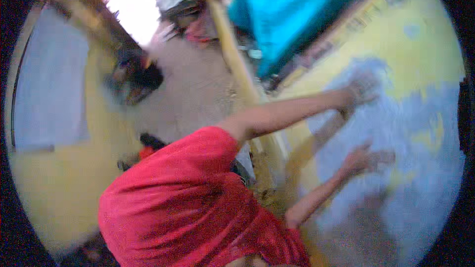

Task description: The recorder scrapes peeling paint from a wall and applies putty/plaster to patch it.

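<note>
My left arm, in a red sleeve, stretches across to a yellow wall with large blue-grey patches. At the upper part of a patch is my left hand, too smeared by motion to show its fingers or anything in them. Lower on the same patched wall, my right hand has its fingers stretched out and thumb raised. Nothing shows in it. Whether its fingertips touch the surface is unclear. Shadows of my arms fall on the wall.
A teal cloth hangs beyond my left hand. A bright doorway and a blurred pile of things lie at the far end of the floor. Along the left wall are a pale blue panel and a dark bundle.
</note>
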{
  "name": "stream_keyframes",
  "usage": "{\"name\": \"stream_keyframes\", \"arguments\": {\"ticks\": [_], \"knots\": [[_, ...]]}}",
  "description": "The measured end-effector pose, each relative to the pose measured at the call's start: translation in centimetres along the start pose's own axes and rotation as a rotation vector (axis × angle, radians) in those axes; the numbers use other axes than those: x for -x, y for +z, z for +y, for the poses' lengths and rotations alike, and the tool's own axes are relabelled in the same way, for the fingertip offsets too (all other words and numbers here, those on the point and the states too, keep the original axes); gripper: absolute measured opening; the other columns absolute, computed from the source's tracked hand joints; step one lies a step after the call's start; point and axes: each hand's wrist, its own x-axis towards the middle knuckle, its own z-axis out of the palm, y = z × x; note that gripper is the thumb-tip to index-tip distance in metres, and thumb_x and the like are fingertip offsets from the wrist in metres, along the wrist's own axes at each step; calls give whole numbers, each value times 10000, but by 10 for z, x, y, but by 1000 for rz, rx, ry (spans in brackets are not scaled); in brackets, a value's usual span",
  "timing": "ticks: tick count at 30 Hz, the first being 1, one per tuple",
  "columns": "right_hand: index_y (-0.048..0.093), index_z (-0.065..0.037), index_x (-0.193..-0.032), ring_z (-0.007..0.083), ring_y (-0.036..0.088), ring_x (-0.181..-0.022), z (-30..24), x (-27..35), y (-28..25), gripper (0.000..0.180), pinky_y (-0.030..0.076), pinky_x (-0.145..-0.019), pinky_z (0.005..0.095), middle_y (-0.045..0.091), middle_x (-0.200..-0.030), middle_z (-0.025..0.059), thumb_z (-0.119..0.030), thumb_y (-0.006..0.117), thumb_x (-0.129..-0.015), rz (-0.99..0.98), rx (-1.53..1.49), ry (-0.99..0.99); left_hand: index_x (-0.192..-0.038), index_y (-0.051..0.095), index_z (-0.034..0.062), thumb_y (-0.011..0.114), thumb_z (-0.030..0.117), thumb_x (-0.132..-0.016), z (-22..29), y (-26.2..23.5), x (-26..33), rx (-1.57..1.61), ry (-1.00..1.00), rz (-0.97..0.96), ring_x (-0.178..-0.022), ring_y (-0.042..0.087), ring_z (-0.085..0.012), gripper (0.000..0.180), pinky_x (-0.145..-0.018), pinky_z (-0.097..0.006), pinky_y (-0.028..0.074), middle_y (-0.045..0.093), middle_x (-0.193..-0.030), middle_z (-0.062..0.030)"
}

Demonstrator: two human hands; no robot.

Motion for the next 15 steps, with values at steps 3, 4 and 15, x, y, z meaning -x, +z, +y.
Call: {"name": "stream_keyframes", "arguments": {"ticks": [3, 4, 15], "knots": [[185, 75, -1551, 430, 219, -1498, -21, -21, -34, 855, 296, -1108, 650, 176, -1622, 283, -578, 362, -1029, 76, 18, -76, -1481, 394, 290, 553, 299, -892, 16, -1, -8, -228, -94, 274, -1461, 265, -486, 610, -1150, -708, 171, 310, -1597, -195], [185, 75, -1551, 430, 219, -1498, -22, -21, -36, 855, 296, -1108, 650, 176, -1622, 283, -578, 362, -1029, 95, -14, -100, -1484, 388, 327, 626, 347, -853, 26, -3, -10, -516, -139, 322, -1505, 222, -412, 674, -1184, -678, 107, 277, -1625, -154], [152, 86, -1550, 460, 242, -1480, -34, -26, -33, 933, 274, -1133, 644, 157, -1624, 288, -662, 299, -1011, 82, -75, -89, -1619, 112, 249, 749, 461, -753, 41, -78, 159, -29, -622, -698, -1498, 254, -354, 1096, -1157, -671, 171, 281, -1625, -137]]}}
